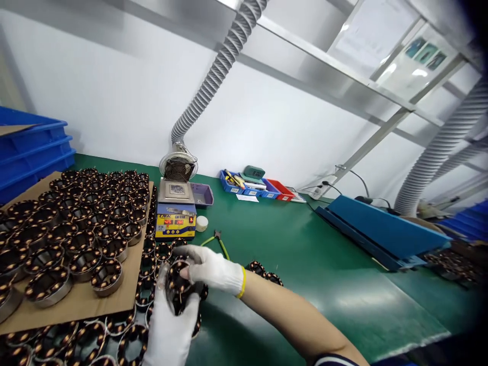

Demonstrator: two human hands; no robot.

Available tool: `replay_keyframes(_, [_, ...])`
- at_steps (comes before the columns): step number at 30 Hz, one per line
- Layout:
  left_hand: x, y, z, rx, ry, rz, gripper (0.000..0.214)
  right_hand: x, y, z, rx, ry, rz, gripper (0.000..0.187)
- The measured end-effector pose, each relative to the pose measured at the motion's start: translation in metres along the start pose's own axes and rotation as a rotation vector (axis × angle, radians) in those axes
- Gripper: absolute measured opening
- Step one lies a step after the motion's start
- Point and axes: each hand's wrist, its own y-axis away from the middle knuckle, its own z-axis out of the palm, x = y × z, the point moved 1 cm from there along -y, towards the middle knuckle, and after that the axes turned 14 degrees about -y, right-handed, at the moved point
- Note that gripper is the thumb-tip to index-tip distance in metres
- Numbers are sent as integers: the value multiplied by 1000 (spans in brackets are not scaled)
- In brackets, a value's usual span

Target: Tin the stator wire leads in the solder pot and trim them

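Both of my hands wear white gloves and hold one motor stator (pixel 176 284), a dark ring with copper windings, tilted over the bench. My left hand (pixel 170 325) wraps it from below and from the left side. Across its top and right lies my right hand (pixel 211 269), fingers curled round the rim and the thumb at the opening. Some blur hides the fingertips. More stators (pixel 147 292) lie on the bench just left of my hands, and a few (pixel 263 272) sit beyond my right wrist. Green-handled cutters (pixel 217 239) rest behind my hands.
Rows of stators stand on a cardboard sheet (pixel 125 300) at left. Behind are a solder pot unit (pixel 175 223) with digital readouts, a ducted hood (pixel 178 165), a purple tray (pixel 202 194), and small bins (pixel 280 189). A long blue box (pixel 381 229) lies at right.
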Motion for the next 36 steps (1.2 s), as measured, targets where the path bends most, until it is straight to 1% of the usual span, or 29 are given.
replay_keyframes(2, [-7, 2, 3, -29, 62, 19, 86, -24, -15, -16, 134, 57, -100, 75])
replay_keyframes(3, [-10, 4, 4, -33, 69, 39, 86, -40, -26, -25, 238, 112, -169, 76])
replay_keyframes(6, [-16, 7, 4, -31, 41, 82, 81, -89, -66, -51, 598, 426, -341, 70])
replay_keyframes(7, [-17, 7, 4, -39, 35, 85, 80, -103, -80, -58, 672, 519, -368, 67])
replay_keyframes(8, [-18, 6, 3, -46, 33, 83, 79, -114, -95, -65, 717, 586, -381, 66])
replay_keyframes(9, [-19, 6, 3, -51, 33, 76, 78, -121, -108, -71, 734, 633, -381, 64])
replay_keyframes(11, [-19, 4, 2, -56, 39, 58, 77, -129, -132, -79, 731, 690, -373, 61])
replay_keyframes(13, [-19, 3, 2, -59, 48, 38, 77, -129, -148, -83, 713, 736, -374, 58])
replay_keyframes(16, [-20, 1, 2, -67, 59, 14, 77, -121, -162, -84, 704, 781, -375, 57])
replay_keyframes(21, [-28, 0, 5, -84, 68, 52, 77, -112, -168, -79, 692, 836, -343, 60])
replay_keyframes(27, [-33, -1, 5, -95, 56, 79, 74, -110, -170, -76, 678, 822, -336, 60])
replay_keyframes(30, [-32, -2, 2, -161, 49, 54, 76, -110, -169, -75, 673, 816, -326, 61])
replay_keyframes(31, [-31, -2, 2, -165, 52, 44, 77, -111, -169, -75, 674, 814, -328, 61])
replay_keyframes(35, [-30, -1, 3, -93, 54, 42, 76, -111, -169, -75, 681, 811, -345, 63])
replay_keyframes(36, [-29, -1, 4, -94, 46, 44, 75, -110, -169, -76, 683, 811, -347, 63])
